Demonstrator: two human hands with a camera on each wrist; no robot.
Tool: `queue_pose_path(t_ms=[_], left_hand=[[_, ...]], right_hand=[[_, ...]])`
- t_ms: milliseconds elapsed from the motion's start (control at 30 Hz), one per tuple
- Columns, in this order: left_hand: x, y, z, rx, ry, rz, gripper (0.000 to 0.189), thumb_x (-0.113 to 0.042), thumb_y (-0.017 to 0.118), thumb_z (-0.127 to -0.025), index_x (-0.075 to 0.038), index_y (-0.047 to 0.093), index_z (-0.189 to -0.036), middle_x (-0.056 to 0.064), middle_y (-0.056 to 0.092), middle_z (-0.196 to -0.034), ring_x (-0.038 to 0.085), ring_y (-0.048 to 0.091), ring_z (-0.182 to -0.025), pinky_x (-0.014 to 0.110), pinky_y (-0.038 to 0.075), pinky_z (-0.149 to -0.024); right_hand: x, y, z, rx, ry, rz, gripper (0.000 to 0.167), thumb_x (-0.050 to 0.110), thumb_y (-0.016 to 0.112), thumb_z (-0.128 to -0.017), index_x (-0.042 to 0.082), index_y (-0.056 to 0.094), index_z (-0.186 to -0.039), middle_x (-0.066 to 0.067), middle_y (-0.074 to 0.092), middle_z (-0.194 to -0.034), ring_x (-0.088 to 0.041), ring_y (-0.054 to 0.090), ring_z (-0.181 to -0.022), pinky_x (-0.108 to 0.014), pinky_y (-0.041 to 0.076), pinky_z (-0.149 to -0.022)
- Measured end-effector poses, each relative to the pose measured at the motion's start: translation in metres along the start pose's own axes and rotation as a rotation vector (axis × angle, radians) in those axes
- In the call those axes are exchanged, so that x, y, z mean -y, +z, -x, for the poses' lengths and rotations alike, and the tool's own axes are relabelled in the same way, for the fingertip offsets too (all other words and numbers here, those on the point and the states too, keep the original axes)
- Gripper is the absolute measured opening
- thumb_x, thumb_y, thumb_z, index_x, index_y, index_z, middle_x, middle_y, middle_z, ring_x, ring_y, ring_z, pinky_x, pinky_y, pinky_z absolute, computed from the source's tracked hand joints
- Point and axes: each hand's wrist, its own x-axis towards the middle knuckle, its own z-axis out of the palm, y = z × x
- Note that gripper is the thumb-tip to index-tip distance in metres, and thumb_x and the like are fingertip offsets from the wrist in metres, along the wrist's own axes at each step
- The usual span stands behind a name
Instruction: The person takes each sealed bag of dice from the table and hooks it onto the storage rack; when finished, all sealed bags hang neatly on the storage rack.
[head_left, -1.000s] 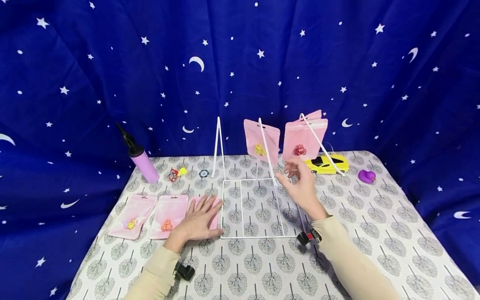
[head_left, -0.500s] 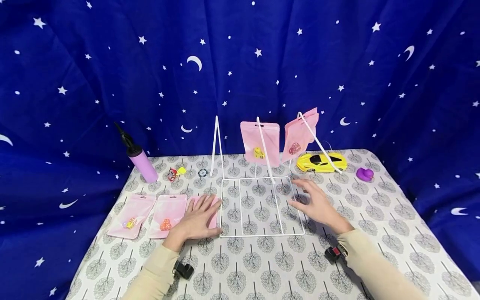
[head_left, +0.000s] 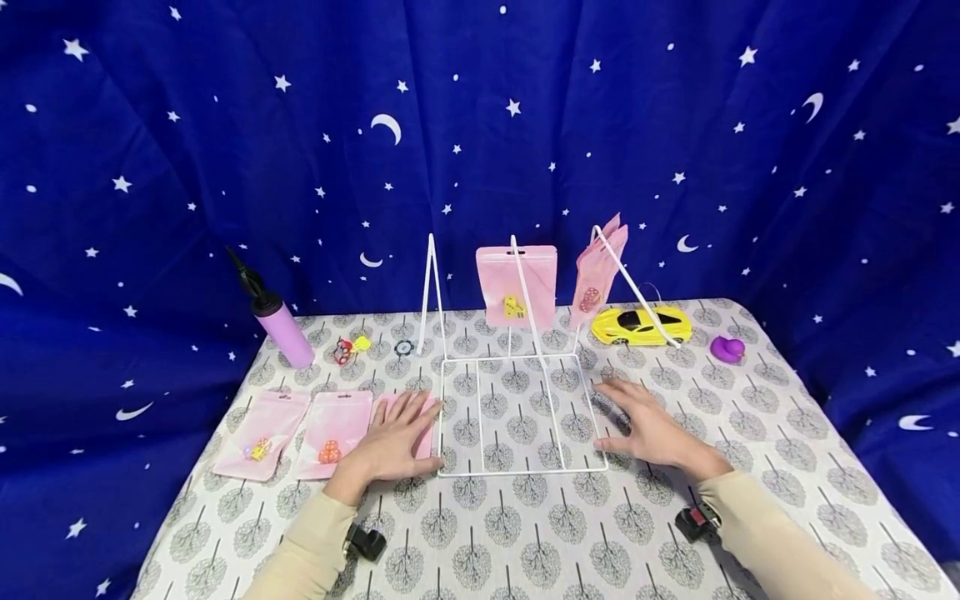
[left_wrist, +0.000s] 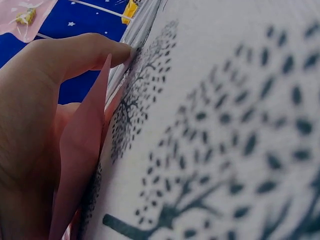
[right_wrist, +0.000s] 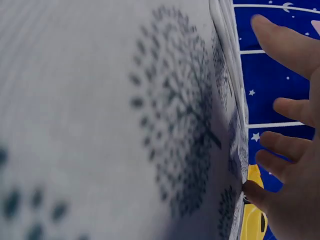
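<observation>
My left hand [head_left: 396, 437] lies with fingers spread over a pink zip bag [head_left: 424, 429], mostly covered by the palm. Its thumb reaches the left front of a white wire rack [head_left: 525, 473]. Beside the rack's right base wire, my right hand [head_left: 648, 425] rests low over the cloth, fingers loosely spread and holding nothing. From the rack's middle prong hangs a pink bag [head_left: 536, 279] with yellow dice inside. Pink bags [head_left: 600, 271] hang turned edgeways on the right prong, red dice showing. Two more lie left: a bag with orange pieces [head_left: 341, 417] and a bag with yellow pieces [head_left: 262, 417].
Behind the rack's right side is a yellow toy car [head_left: 641, 327], with a purple rubber duck [head_left: 727, 349] farther right. At the back left stand a purple hand pump [head_left: 285, 333], a small red and yellow toy [head_left: 348, 348] and a dark round piece [head_left: 404, 347].
My right hand has drawn back from the bags on the right prong and come down beside the rack's base. Those bags have swung edgeways. The left hand has stayed put.
</observation>
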Motion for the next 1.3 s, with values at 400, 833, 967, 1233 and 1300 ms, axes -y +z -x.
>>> queue_pose_path(t_ms=[400, 833, 967, 1233, 1300], left_hand=[[0.0002, 0.0036, 0.0002, 0.005, 0.005, -0.002, 0.096, -0.077, 0.050, -0.081, -0.027, 0.017, -0.157, 0.006, 0.010, -0.165, 0.036, 0.009, -0.150, 0.067, 0.006, -0.117], [0.0005, 0.0007, 0.0013, -0.017, 0.010, 0.014, 0.095, -0.074, 0.053, -0.081, -0.026, 0.020, -0.157, 0.007, 0.013, -0.164, 0.037, 0.011, -0.150, 0.067, 0.005, -0.116], [-0.0001, 0.0013, 0.0033, -0.035, 0.015, 0.012, 0.094, -0.073, 0.055, -0.081, -0.023, 0.024, -0.156, 0.009, 0.016, -0.163, 0.039, 0.014, -0.149, 0.069, 0.007, -0.116], [-0.0003, 0.0018, 0.0050, -0.069, 0.028, 0.023, 0.093, -0.073, 0.054, -0.082, -0.023, 0.025, -0.156, 0.010, 0.014, -0.164, 0.038, 0.013, -0.149, 0.065, 0.007, -0.118], [0.0006, 0.0019, 0.0054, -0.087, 0.030, 0.032, 0.094, -0.073, 0.054, -0.082, -0.022, 0.025, -0.155, 0.011, 0.015, -0.163, 0.038, 0.014, -0.149, 0.064, 0.009, -0.118]], right_hand=[[-0.0061, 0.0005, 0.0093, 0.131, 0.031, 0.036, 0.105, 0.057, 0.082, -0.064, 0.009, 0.041, -0.147, -0.030, 0.029, -0.153, -0.054, 0.028, -0.136, -0.078, 0.023, -0.103], [-0.0034, -0.0009, 0.0092, 0.179, 0.026, 0.061, 0.098, 0.059, 0.077, -0.069, 0.011, 0.043, -0.147, -0.029, 0.024, -0.156, -0.051, 0.021, -0.140, -0.077, 0.022, -0.104], [-0.0045, 0.0010, 0.0088, 0.176, 0.012, 0.077, 0.098, 0.063, 0.075, -0.069, 0.011, 0.045, -0.146, -0.030, 0.025, -0.155, -0.052, 0.021, -0.141, -0.075, 0.020, -0.107], [-0.0060, 0.0014, 0.0091, 0.183, 0.019, 0.086, 0.099, 0.065, 0.074, -0.069, 0.011, 0.044, -0.146, -0.030, 0.024, -0.155, -0.053, 0.021, -0.140, -0.075, 0.021, -0.106], [-0.0061, 0.0013, 0.0093, 0.181, 0.018, 0.086, 0.098, 0.065, 0.074, -0.069, 0.012, 0.044, -0.146, -0.030, 0.024, -0.155, -0.053, 0.021, -0.140, -0.076, 0.022, -0.106]])
